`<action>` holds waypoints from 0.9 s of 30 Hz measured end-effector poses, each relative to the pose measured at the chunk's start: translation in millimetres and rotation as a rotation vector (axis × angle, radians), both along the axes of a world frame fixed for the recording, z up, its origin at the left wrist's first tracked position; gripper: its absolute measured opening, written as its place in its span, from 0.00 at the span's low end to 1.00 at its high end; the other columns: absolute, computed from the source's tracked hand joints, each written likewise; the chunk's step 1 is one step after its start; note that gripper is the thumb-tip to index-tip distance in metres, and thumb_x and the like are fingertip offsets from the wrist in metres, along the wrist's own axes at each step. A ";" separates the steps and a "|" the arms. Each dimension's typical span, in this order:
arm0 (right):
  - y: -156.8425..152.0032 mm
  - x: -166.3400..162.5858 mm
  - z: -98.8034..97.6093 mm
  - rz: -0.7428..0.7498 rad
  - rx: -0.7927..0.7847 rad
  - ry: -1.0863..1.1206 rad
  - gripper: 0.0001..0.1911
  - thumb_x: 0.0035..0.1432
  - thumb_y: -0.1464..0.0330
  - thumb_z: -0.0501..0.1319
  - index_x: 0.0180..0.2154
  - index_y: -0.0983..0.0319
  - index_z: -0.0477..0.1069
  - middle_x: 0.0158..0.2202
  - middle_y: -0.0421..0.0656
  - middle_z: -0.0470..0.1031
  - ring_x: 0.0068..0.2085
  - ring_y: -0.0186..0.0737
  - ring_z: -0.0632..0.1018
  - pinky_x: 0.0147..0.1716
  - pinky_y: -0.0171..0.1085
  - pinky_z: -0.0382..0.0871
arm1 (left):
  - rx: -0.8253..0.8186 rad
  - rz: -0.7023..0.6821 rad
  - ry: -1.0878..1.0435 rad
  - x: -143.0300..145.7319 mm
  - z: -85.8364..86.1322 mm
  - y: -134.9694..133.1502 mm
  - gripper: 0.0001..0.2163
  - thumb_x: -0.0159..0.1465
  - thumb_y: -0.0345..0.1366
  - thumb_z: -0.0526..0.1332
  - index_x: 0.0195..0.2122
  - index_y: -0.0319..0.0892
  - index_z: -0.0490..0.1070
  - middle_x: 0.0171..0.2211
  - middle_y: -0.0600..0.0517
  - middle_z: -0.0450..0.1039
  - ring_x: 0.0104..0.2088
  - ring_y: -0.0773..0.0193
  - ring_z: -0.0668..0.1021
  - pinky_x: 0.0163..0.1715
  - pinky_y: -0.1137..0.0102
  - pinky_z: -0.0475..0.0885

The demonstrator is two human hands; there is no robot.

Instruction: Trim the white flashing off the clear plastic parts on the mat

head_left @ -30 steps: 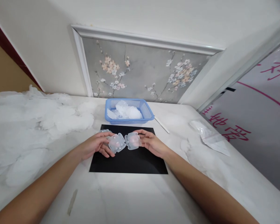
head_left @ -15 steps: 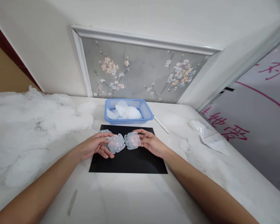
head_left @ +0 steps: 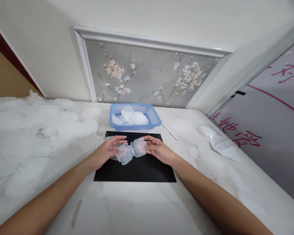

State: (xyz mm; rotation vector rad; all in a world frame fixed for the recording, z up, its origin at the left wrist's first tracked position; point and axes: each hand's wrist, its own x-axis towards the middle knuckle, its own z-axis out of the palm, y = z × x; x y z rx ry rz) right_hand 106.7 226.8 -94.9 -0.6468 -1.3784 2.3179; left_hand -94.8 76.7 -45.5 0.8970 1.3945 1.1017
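Two translucent, whitish plastic pieces with rounded, lobed edges meet edge to edge above a black mat (head_left: 137,171). My left hand (head_left: 107,151) is closed on the left translucent plastic piece (head_left: 124,154), its fingers partly behind and beside it. On the other side, my right hand (head_left: 159,148) pinches the right translucent plastic piece (head_left: 139,147) by its outer edge. Whether the two pieces are joined where they meet, I cannot tell. Partly hidden behind my left hand, more clear plastic (head_left: 108,138) shows at the mat's upper left.
A blue basket (head_left: 134,126) with whitish plastic pieces stands behind the mat. A thin white stick (head_left: 170,130) lies to its right. Many translucent sheets (head_left: 39,130) are heaped on the left of the table. A clear plastic bag (head_left: 220,143) lies at the right.
My left hand has shifted slightly right and its fingers have drawn in. The left plastic piece has turned and dropped a little. My right hand has barely moved.
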 end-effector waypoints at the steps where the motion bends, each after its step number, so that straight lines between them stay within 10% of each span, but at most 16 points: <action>1: -0.3 -0.1 0.5 -0.002 -0.002 -0.001 0.17 0.45 0.70 0.71 0.39 0.59 0.74 0.36 0.41 0.78 0.37 0.36 0.78 0.40 0.36 0.72 | -0.015 0.000 -0.005 -0.2 0.8 0.1 0.28 0.50 0.34 0.67 0.55 0.47 0.66 0.59 0.45 0.67 0.51 0.52 0.76 0.39 0.67 0.74; 27: -14.6 -3.5 14.6 0.005 0.146 0.000 0.07 0.49 0.69 0.66 0.33 0.59 0.71 0.35 0.42 0.79 0.30 0.35 0.74 0.30 0.33 0.66 | 0.009 -0.113 -0.054 2.9 2.3 -2.0 0.25 0.55 0.32 0.64 0.56 0.46 0.64 0.54 0.45 0.71 0.50 0.55 0.77 0.44 0.64 0.73</action>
